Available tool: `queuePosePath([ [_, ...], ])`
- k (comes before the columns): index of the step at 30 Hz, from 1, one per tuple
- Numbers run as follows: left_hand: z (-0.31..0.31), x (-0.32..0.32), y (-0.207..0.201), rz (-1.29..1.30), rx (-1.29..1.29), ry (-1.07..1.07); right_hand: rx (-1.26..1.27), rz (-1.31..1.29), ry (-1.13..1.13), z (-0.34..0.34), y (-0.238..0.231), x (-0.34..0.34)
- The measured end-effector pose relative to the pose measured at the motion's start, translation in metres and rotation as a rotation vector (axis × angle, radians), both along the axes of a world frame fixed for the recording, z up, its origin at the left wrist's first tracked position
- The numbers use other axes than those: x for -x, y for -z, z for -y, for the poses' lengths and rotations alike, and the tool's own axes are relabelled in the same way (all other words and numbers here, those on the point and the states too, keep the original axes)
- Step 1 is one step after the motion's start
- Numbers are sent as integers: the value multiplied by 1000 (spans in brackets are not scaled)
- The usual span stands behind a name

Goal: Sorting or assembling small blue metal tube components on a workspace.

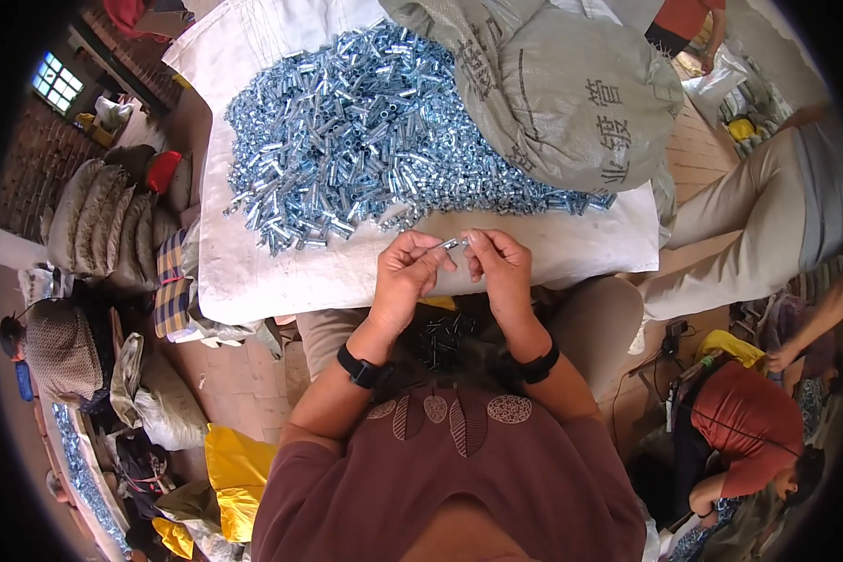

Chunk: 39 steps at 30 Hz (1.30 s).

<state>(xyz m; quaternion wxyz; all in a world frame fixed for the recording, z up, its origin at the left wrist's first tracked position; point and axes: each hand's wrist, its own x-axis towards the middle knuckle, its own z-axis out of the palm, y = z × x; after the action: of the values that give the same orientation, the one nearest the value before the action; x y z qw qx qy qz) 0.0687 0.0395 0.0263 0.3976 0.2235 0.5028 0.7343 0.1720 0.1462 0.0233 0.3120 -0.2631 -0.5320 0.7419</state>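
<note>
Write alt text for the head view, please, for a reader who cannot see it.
A person's left hand and right hand hold small shiny metal hardware between them. Beyond them, a large heap of silvery metal pieces lies on a white cloth, overlapped on the right by a grey woven sack. Other people and stacked sacks appear toward the edges.

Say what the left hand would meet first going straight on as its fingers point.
Likely the right hand, just beyond the metal piece the left hand holds; depth is unclear.

Taken close, from the head, facing down. Spans from maroon shirt (450, 468) at six o'clock to white cloth (253, 273) at twelve.
</note>
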Motion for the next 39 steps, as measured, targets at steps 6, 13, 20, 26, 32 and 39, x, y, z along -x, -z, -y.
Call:
queuePosePath([
  [6,0,0,4,32,-21,30,8,35,22,3,-3,2],
  [13,2,2,7,71,-39,67,-311,216,118,6,2,4],
  [20,3,-2,11,84,-29,-4,-975,292,249,19,-2,6],
  [26,6,3,22,47,7,-54,-1139,340,233,24,10,13],
  [32,9,40,3,-1140,318,-43,-1232,534,305,-27,30,25],
  [39,-18,90,11,-1563,756,-247,-1419,590,303,-45,45,53],
])
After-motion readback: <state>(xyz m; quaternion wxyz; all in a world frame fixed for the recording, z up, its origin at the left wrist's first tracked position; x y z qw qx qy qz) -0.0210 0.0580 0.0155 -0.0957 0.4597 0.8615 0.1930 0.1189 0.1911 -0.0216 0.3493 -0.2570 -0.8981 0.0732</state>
